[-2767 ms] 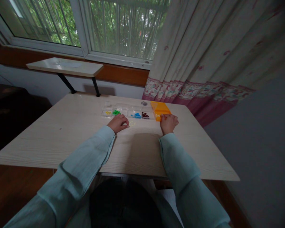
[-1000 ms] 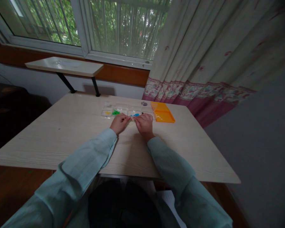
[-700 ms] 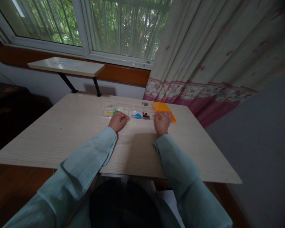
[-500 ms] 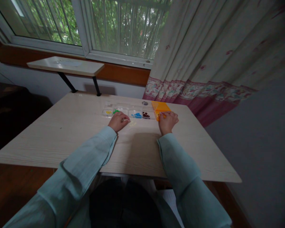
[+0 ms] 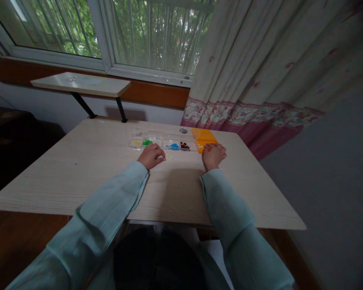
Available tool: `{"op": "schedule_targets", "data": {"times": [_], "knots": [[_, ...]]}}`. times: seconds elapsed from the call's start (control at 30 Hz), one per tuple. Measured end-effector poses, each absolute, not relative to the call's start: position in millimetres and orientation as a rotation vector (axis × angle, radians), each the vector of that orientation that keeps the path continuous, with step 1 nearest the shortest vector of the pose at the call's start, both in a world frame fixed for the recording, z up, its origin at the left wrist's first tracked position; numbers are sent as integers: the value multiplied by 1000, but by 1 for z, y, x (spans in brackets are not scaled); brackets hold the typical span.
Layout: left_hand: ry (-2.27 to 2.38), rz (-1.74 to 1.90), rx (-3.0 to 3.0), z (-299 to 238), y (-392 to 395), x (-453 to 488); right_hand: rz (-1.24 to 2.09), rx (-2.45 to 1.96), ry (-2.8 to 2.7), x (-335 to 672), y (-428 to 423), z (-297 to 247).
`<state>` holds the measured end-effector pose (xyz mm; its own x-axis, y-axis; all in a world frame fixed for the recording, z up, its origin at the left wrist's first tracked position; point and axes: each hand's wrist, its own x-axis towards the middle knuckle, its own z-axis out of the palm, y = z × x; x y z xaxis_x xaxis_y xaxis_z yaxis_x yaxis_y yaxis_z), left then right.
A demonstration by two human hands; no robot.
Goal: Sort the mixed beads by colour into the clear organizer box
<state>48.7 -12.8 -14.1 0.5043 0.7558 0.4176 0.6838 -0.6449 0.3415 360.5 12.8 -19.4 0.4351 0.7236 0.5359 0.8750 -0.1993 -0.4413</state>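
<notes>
A clear compartment box (image 5: 157, 141) lies at the far middle of the wooden table (image 5: 78, 169); it holds yellow, green (image 5: 146, 142), blue (image 5: 173, 146) and dark red (image 5: 184, 146) beads. An orange tray (image 5: 203, 137) lies at its right end. My left hand (image 5: 151, 156) rests curled on the table just in front of the box, beside a small pale bead piece (image 5: 168, 156). My right hand (image 5: 213, 155) is closed at the near edge of the orange tray, fingertips pinched together; what they hold is too small to see.
A small grey round thing (image 5: 183, 131) lies behind the box. A narrow white shelf (image 5: 78, 83) on black legs stands under the window. Patterned curtains (image 5: 260, 80) hang at the right, close to the table's far right corner.
A second ago my right hand was beside my left at the pale piece; it has since moved right to the near edge of the orange tray. My left hand has stayed put.
</notes>
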Motion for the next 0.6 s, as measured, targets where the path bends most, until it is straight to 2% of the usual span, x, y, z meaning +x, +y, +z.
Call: {"op": "schedule_targets", "data": {"times": [0.33, 0.6], "knots": [[1283, 862, 2602, -17, -14, 56, -324, -1686, -1535, 337, 5, -10], [1404, 1202, 2245, -17, -7, 59, -237, -1235, -2004, 279, -16, -2]]}}
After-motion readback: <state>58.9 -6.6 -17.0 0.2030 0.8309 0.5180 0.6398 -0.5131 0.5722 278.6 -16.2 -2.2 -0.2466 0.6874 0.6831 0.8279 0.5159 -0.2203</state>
